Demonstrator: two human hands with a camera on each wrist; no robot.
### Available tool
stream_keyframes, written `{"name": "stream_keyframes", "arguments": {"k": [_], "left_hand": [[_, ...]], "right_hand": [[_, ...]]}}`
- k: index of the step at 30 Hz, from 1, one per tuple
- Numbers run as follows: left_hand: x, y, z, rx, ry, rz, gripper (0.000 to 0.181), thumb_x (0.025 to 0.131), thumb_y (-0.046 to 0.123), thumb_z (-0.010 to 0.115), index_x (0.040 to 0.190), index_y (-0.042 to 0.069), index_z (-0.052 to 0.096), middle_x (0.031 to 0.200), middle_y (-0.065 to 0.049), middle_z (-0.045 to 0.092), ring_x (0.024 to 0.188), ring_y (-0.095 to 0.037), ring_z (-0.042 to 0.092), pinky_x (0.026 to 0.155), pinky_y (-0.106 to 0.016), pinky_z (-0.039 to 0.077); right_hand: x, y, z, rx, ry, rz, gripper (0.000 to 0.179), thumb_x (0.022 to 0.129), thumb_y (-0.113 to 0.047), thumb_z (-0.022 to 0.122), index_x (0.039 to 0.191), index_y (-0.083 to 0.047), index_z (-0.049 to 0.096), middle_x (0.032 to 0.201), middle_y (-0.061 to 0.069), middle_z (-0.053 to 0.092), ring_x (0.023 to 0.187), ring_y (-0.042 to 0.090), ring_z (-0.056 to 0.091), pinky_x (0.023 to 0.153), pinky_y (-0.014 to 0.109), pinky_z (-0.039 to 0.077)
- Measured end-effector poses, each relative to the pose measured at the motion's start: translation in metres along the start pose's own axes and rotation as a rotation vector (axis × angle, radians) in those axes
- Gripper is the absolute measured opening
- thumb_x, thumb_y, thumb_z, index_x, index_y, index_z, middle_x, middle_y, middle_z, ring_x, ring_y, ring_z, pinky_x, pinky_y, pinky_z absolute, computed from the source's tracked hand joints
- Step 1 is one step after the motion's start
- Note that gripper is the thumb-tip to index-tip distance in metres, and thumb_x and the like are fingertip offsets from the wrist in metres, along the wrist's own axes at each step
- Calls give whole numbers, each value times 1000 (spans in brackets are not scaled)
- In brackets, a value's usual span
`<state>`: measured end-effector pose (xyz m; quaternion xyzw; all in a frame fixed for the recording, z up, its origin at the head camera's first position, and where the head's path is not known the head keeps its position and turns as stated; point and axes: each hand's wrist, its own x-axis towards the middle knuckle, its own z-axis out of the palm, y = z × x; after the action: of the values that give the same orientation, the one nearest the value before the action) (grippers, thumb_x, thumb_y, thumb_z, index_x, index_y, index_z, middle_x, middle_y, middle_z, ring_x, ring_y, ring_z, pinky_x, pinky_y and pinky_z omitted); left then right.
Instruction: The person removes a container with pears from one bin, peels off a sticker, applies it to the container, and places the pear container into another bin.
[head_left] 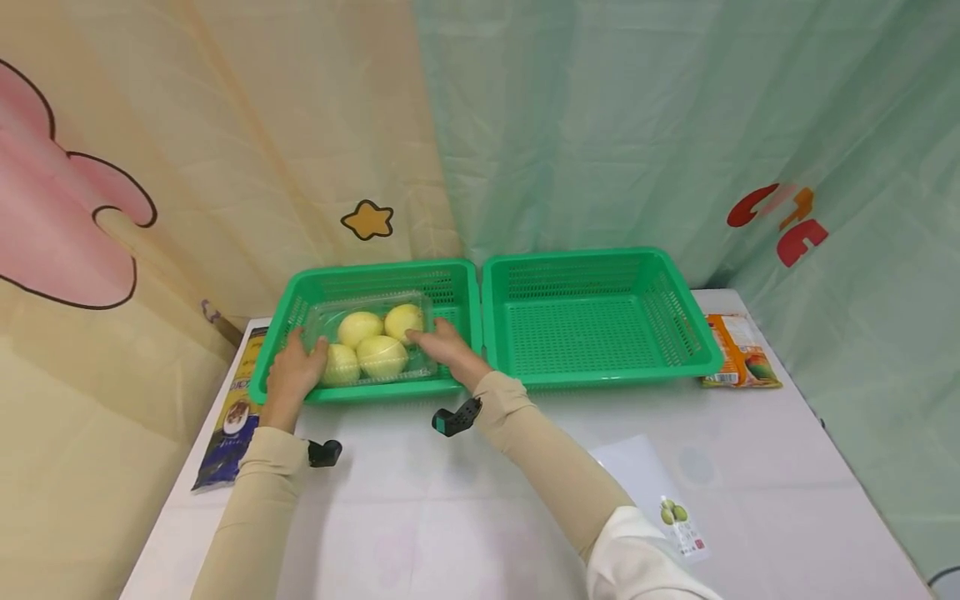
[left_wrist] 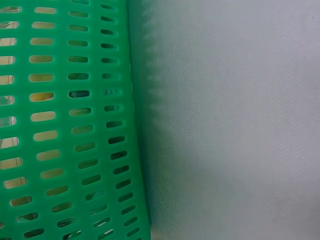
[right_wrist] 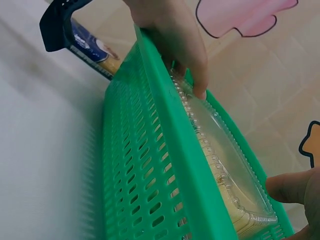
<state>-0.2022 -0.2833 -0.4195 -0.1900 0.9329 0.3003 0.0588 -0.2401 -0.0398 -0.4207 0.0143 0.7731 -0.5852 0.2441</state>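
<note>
A clear plastic clamshell box (head_left: pixel 322 314) with several round pale-yellow fruits (head_left: pixel 382 357) inside sits in the left green basket (head_left: pixel 375 271). Its left end is held by my left hand (head_left: pixel 295 367), fingers over the side. At the right end my right hand (head_left: pixel 446 343) grips it, thumb at the lid edge. In the right wrist view, the left hand (right_wrist: pixel 175 37) reaches over the basket rim onto the box (right_wrist: pixel 232 155), and my right thumb (right_wrist: pixel 290 187) is against the near end. Only the basket's slotted wall (left_wrist: pixel 60 120) and the tablecloth show in the left wrist view; that hand is out of frame there.
A second green basket (head_left: pixel 573 333), with nothing in it, stands right beside the first. An orange snack packet (head_left: pixel 738 350) lies at its right, a blue and yellow bag (head_left: pixel 234 417) at far left. A white sheet with a green fruit print (head_left: pixel 652 492) lies in front. Curtains hang behind.
</note>
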Motion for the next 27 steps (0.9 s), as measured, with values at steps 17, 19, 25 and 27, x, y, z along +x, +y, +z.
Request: {"name": "stream_keyframes", "arguments": {"k": [17,19,25,27], "left_hand": [[4,-1,-3,-34,7,27,67,105,31,30,161,4,6,160,-36,22,142,-62,24,110,-76,25],[5,-1,-2,-27,9,27,66,105,31,29,162,5,6,159,-36,23,141,-62,26,109,-76,27],[4,-2,-1,-28,11,17,66,105,30,30,162,6,6,159,-35,24,141,-62,28,108,-75,28],[4,-2,-1,-28,9,20,65,106,30,29,162,6,6,159,-35,24,141,-61,27,109,-75,28]], "right_hand": [[3,1,1,-13,18,-22,81,102,-39,55,161,-3,12,169,16,17,157,34,17,127,51,22],[2,0,1,-21,17,-25,81,102,-38,55,161,-3,12,169,16,17,157,34,17,127,51,21],[-1,-2,1,-38,2,-21,81,101,-38,55,161,-4,12,169,15,16,157,34,15,127,52,20],[-2,-2,1,-41,-2,-26,81,101,-37,55,161,-4,12,169,15,16,157,35,16,127,52,20]]}}
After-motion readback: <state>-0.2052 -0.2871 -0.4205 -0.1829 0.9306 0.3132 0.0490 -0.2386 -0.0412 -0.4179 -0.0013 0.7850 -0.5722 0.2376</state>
